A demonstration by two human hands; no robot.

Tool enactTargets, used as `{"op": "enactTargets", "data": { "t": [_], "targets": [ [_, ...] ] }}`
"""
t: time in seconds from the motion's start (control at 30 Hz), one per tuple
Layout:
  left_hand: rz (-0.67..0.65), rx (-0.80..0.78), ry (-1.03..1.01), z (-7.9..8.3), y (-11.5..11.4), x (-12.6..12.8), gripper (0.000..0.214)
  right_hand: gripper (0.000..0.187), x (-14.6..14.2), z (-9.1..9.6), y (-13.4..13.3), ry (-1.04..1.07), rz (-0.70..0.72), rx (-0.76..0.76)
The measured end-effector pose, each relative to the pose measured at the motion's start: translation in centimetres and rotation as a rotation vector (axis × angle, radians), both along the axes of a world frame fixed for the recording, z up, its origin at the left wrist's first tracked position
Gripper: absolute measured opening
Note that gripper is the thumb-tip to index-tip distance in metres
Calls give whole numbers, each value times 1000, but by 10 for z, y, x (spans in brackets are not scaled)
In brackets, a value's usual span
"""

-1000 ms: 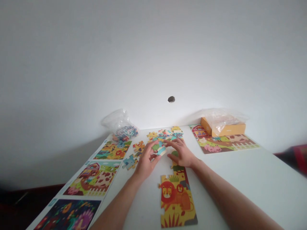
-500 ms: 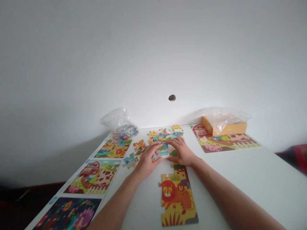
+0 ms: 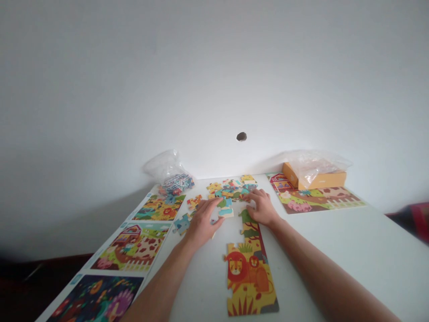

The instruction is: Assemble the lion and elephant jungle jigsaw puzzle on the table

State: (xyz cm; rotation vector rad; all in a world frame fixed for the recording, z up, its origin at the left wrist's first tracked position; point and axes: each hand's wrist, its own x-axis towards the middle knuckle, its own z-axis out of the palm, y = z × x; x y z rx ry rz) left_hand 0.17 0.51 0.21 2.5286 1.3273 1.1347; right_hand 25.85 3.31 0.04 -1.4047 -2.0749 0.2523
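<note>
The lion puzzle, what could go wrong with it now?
The right hand is right by the far end of the lion puzzle, so a bump might push its joined pieces apart. Beyond the hands, the loose pieces lie crowded together, so one could perhaps get hidden under another.

You seem to be in a home. A cartoon-animal jigsaw (image 3: 251,279) lies at five o'clock on the table (image 3: 355,241); plain wall (image 3: 214,80) rises at twelve.
</note>
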Motion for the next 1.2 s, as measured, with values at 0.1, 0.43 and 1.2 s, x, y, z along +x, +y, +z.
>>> {"op": "enactTargets", "data": {
  "t": [0.1,0.43,1.2],
  "targets": [
    [10,-4,5,1,-1,0,59,26,0,-2,0,-53,-11,-63],
    [-35,17,28,3,-1,0,43,19,0,0,1,-62,-8,-106],
    [-48,-76,95,9,-7,6,31,19,-6,5,-2,-56,85,-146]
  ]
}}
